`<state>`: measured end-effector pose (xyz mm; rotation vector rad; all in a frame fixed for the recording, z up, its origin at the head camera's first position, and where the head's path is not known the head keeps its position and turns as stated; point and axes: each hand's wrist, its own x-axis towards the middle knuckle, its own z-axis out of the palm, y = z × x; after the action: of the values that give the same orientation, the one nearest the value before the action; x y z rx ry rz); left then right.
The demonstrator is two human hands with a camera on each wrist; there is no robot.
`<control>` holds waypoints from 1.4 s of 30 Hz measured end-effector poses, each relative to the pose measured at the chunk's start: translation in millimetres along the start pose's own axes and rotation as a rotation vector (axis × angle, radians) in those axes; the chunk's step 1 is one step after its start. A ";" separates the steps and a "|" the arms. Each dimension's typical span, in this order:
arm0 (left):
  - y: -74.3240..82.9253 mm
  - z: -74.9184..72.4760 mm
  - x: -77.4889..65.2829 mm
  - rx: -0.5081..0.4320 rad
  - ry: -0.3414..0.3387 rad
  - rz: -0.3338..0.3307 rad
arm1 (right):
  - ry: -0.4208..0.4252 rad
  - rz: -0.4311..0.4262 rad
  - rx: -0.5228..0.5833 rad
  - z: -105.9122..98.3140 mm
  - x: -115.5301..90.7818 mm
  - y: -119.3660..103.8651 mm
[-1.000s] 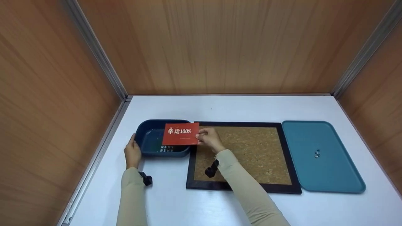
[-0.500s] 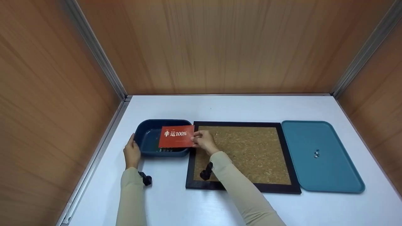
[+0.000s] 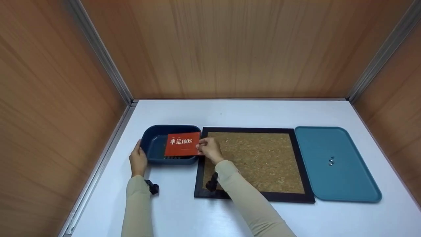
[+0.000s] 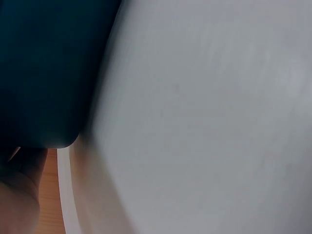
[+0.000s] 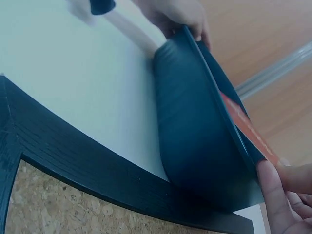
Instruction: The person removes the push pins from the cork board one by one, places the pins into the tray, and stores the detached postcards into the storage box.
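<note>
In the head view my right hand [image 3: 210, 149] pinches the right edge of a flat red card [image 3: 182, 144] with white lettering. The card is over the right part of a dark blue plastic basin [image 3: 154, 161], tilted in the right wrist view and partly below the rim. White marks show under its lower edge, too small to make out. My left hand [image 3: 138, 161] holds the basin's left side at the rim. In the left wrist view only part of that hand [image 4: 22, 195] shows beside the basin's dark wall [image 4: 44, 73].
A dark-framed cork board [image 3: 260, 164] lies right of the basin, under my right forearm. Beyond it is a teal tray [image 3: 342, 184] with several small shiny pieces [image 3: 331, 161]. Wooden panels [image 3: 243, 49] enclose the white table [image 3: 177, 210] at the back and sides.
My right hand has moved left and slightly toward me, carrying the red card lower over the basin. The left hand and the basin have stayed in place.
</note>
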<state>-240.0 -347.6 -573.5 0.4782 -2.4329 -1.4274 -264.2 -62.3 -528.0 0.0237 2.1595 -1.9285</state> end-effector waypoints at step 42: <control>0.7 -2.7 -0.3 0.001 -0.008 -0.007 | 0.023 -0.201 -0.311 16.9 -4.8 -5.1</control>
<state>-238.7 -349.3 -571.6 0.4821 -2.4408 -1.4337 -257.6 -78.8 -523.7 -0.2363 2.5379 -1.6694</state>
